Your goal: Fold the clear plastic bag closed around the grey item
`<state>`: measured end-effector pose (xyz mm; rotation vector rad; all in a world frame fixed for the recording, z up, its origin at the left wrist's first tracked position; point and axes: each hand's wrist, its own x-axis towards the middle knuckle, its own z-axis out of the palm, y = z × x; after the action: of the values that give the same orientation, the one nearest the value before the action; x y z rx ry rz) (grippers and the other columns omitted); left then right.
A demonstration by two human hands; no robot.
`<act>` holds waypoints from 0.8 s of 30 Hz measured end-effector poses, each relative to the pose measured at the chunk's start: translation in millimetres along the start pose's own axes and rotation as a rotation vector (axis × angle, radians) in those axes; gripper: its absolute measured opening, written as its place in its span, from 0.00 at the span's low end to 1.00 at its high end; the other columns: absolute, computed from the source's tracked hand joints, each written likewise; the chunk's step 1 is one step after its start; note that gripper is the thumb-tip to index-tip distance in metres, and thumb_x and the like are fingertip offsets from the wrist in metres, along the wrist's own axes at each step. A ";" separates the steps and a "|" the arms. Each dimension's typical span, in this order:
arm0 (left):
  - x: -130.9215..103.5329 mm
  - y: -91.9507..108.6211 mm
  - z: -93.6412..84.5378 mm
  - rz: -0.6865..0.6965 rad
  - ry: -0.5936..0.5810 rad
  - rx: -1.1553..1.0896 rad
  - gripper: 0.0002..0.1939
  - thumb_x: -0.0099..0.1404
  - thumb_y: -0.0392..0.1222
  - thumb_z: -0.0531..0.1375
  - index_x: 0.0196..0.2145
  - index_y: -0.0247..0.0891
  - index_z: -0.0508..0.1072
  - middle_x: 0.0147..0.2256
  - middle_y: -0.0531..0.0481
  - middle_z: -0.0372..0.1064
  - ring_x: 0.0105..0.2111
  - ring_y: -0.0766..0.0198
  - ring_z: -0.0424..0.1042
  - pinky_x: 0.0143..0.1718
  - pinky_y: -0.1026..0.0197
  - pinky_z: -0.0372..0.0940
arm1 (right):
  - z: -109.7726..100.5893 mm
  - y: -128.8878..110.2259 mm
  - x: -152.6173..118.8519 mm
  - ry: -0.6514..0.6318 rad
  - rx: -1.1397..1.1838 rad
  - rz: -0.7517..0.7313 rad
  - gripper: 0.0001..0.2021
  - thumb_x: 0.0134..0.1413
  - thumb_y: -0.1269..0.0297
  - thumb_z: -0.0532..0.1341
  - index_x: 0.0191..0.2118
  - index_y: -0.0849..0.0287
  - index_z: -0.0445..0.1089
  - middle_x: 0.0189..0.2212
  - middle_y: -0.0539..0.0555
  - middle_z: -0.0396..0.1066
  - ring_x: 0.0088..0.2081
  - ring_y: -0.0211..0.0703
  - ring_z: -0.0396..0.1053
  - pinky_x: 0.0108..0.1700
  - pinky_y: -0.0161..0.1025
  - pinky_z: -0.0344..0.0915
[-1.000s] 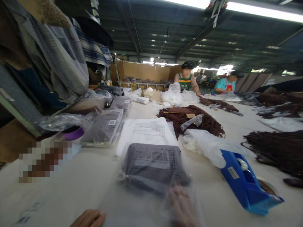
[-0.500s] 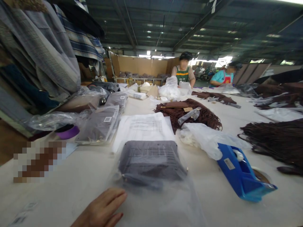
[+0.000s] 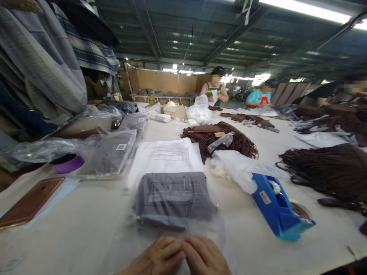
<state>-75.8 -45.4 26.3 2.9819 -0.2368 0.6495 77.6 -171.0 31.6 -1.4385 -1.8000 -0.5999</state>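
A grey folded item sealed in a clear plastic bag lies on the white table straight in front of me. My left hand and my right hand rest side by side at the bottom edge of the view. Both press with curled fingers on the near open end of the bag. Whether they pinch the plastic or only press it flat I cannot tell. A blue tape dispenser stands just right of the bag.
Printed sheets lie behind the bag. More bagged grey items and a brown phone are at left. Brown fringed pieces and loose plastic bags lie at right. Hanging clothes fill the left. Two people work at the far end.
My left hand slid right along the bag's near end and my right hand came back into view beside it. The view shifted, bringing the phone at left into sight.
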 end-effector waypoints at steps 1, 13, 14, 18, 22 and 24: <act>-2.4 1.2 4.1 0.011 0.010 0.021 0.17 0.69 0.37 0.42 0.50 0.35 0.64 0.39 0.45 0.71 0.42 0.63 0.67 0.43 0.65 0.64 | 10.1 3.4 7.1 -0.016 -0.002 -0.025 0.11 0.55 0.76 0.51 0.40 0.60 0.67 0.30 0.52 0.73 0.30 0.39 0.69 0.31 0.34 0.65; -35.9 -6.3 -22.2 -0.269 -0.015 0.450 0.22 0.66 0.30 0.41 0.52 0.38 0.66 0.46 0.44 0.68 0.48 0.58 0.64 0.48 0.56 0.59 | 23.6 20.2 -21.0 -0.421 0.021 0.294 0.23 0.44 0.81 0.52 0.46 0.53 0.65 0.35 0.53 0.67 0.34 0.40 0.67 0.36 0.33 0.65; -36.4 -5.3 -22.7 -0.264 -0.028 0.460 0.23 0.66 0.30 0.40 0.52 0.39 0.65 0.47 0.45 0.68 0.49 0.58 0.64 0.49 0.56 0.59 | 21.0 22.2 -20.6 -0.437 0.034 0.289 0.23 0.44 0.81 0.51 0.47 0.54 0.65 0.34 0.53 0.67 0.34 0.39 0.68 0.35 0.32 0.65; -54.1 -9.9 -43.3 -0.198 -0.054 0.450 0.21 0.68 0.32 0.42 0.54 0.41 0.63 0.50 0.49 0.67 0.52 0.63 0.62 0.52 0.62 0.59 | -15.3 47.9 -24.9 -0.385 0.106 0.261 0.23 0.49 0.81 0.47 0.50 0.57 0.63 0.40 0.55 0.69 0.40 0.36 0.69 0.41 0.28 0.66; -93.2 -31.4 -86.5 -0.146 -0.062 0.446 0.25 0.66 0.31 0.44 0.59 0.41 0.55 0.52 0.52 0.66 0.55 0.67 0.60 0.57 0.64 0.54 | -65.7 90.3 -44.1 -0.224 -0.151 0.090 0.26 0.52 0.80 0.46 0.55 0.55 0.61 0.46 0.56 0.68 0.49 0.39 0.65 0.48 0.34 0.63; -107.5 -38.9 -105.4 -0.080 -0.122 0.468 0.27 0.64 0.30 0.45 0.60 0.41 0.54 0.52 0.55 0.65 0.56 0.68 0.59 0.59 0.64 0.50 | -77.3 106.6 -53.6 -0.251 -0.223 -0.032 0.27 0.52 0.78 0.47 0.56 0.53 0.61 0.49 0.55 0.68 0.50 0.40 0.64 0.49 0.37 0.62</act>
<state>-208.7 18.9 75.0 3.4598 0.0370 0.5815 205.1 -233.7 27.7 -1.7006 -2.0030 -0.6780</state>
